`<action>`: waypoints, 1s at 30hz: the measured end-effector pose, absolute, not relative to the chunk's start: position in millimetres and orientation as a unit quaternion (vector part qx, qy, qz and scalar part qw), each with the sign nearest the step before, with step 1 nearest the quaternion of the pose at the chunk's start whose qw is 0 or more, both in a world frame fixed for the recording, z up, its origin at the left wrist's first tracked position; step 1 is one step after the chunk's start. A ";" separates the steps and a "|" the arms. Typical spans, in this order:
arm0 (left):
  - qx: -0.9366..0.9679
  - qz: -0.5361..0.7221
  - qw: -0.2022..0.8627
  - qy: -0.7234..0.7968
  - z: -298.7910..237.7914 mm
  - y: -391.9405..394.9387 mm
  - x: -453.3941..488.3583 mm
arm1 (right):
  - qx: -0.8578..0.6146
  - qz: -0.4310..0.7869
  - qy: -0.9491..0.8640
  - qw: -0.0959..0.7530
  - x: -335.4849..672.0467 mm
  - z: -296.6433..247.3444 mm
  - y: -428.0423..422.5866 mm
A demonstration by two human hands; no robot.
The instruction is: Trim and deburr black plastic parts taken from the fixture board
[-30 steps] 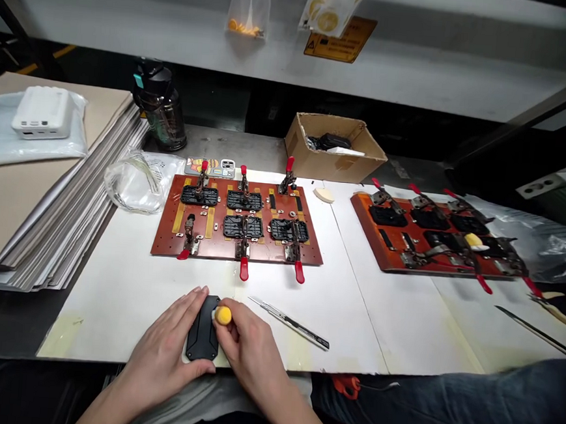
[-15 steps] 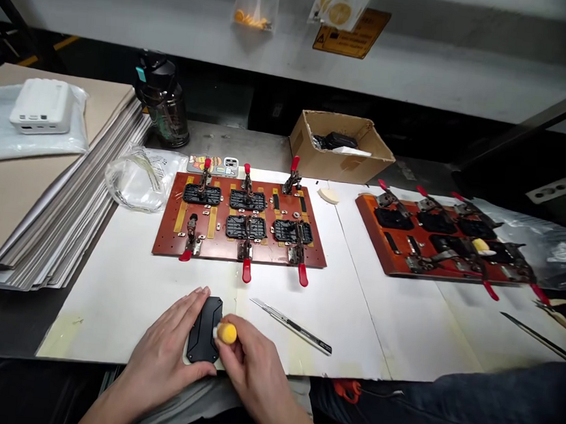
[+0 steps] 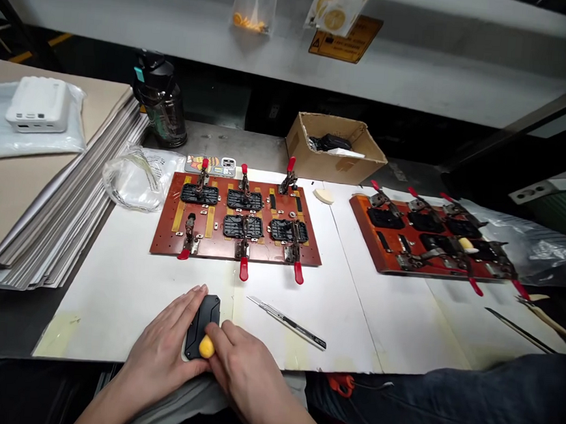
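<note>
A black rectangular plastic cover [image 3: 199,326] with angled corners lies at the near edge of the white table covering. My left hand [image 3: 168,333] grips it, with the fingers along its left side and the thumb across its near end. In my right hand [image 3: 244,362] is a small tool with a rounded yellow end [image 3: 207,346], pinched between closed fingers over the cover's right side. The tool's other end is hidden by the fingers. To the right lies a utility knife [image 3: 287,321], its blade end pointing away to the left.
Ahead stands a red-brown fixture board [image 3: 217,233] with red-handled clamps and several black parts. A second fixture [image 3: 372,252] sits right. Behind are a cardboard box [image 3: 328,166] and a dark bottle [image 3: 164,108]. Stacked sheets [image 3: 95,171] stand left. Another person's dark-clothed leg [image 3: 444,407] is at right.
My right hand has moved the yellow-ended tool left and nearer to me, from the cover's right edge to over its near part. My left hand stays on the cover. The view has shifted slightly.
</note>
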State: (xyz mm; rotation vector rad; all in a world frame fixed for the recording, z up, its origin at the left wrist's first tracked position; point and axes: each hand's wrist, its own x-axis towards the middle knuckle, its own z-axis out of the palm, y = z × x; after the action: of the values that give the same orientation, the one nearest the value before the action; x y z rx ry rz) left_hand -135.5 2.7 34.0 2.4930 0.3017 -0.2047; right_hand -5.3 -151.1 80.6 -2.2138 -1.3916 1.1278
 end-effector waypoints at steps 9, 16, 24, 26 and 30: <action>0.940 -0.076 0.312 0.114 32.8 3.4 -136.8 | -0.782 0.390 -0.398 0.280 5.8 75.1 -165.1; 0.942 -0.075 0.306 0.114 34.7 2.9 -136.3 | -0.743 0.457 -0.396 0.288 -1.1 83.3 -183.9; 0.945 -0.065 0.303 0.102 34.3 2.9 -136.8 | -0.804 0.325 -0.385 0.315 13.8 60.2 -151.3; 0.946 -0.070 0.299 0.101 35.5 2.7 -136.6 | -0.833 0.268 -0.368 0.315 18.1 51.7 -144.0; 0.945 -0.069 0.301 0.107 36.6 1.1 -137.3 | -0.813 0.290 -0.354 0.360 14.7 53.8 -151.1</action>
State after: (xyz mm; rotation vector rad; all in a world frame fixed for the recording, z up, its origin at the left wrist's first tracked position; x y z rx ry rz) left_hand -137.3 1.1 36.6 2.5080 0.2841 -0.1840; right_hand 14.7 -151.1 53.8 -2.0966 -0.9127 0.7477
